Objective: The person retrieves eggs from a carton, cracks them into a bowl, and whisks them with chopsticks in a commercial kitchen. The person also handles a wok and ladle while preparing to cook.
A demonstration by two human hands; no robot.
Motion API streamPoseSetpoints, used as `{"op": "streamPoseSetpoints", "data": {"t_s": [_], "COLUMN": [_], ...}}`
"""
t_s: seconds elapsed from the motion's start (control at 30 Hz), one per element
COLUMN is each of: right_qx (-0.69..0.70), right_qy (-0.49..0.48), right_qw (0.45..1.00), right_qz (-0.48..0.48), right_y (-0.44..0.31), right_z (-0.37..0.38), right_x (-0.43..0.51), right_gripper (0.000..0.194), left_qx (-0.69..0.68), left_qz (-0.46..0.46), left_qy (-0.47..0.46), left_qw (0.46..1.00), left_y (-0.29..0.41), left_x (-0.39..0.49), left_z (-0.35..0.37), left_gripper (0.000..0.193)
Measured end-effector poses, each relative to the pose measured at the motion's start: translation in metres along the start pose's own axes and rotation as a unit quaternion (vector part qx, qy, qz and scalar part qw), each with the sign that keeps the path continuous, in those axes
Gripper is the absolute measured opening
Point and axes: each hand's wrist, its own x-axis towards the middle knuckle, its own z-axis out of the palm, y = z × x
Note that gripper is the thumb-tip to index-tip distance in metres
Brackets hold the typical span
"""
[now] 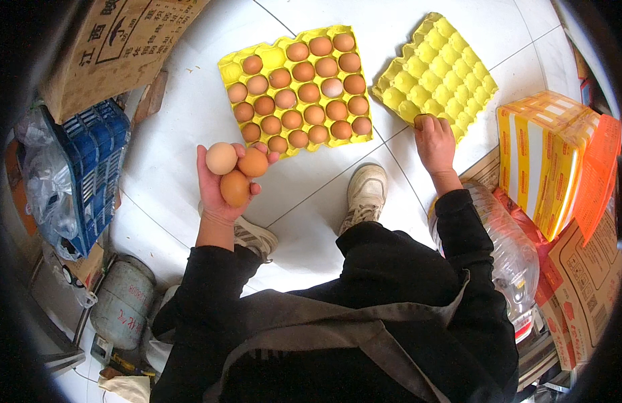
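Note:
Three brown eggs rest in my left hand, which is palm up with the fingers curled around them. Just beyond it, a yellow egg tray lies on the floor, most of its cups filled with brown eggs. Two cups near its far left corner hold no egg. My right hand has its fingers closed on the near edge of a second yellow egg tray, which shows no eggs. Its fingertips are partly hidden from above.
White floor tiles lie under the trays and my shoes. On the left are a cardboard box, a blue plastic crate and a grey gas cylinder. To the right stand a yellow-taped box and a clear plastic bottle.

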Motion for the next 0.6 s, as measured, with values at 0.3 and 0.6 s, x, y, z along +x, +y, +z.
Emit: {"op": "streamPoseSetpoints", "data": {"t_s": [0.3, 0.6], "right_qx": [0.106, 0.672], "right_qy": [-0.039, -0.075], "right_qw": [0.991, 0.639], "right_qz": [0.074, 0.366], "right_y": [0.017, 0.004], "right_z": [-0.011, -0.034], "right_x": [0.002, 0.057], "right_gripper": [0.023, 0.037], "left_qx": [0.006, 0.000], "left_qz": [0.001, 0.000], "left_qy": [0.003, -0.002], "left_qw": [1.000, 1.000], "left_y": [-0.001, -0.003], "left_x": [-0.001, 0.001], "left_z": [0.000, -0.007], "left_gripper": [0.075, 0.075]}}
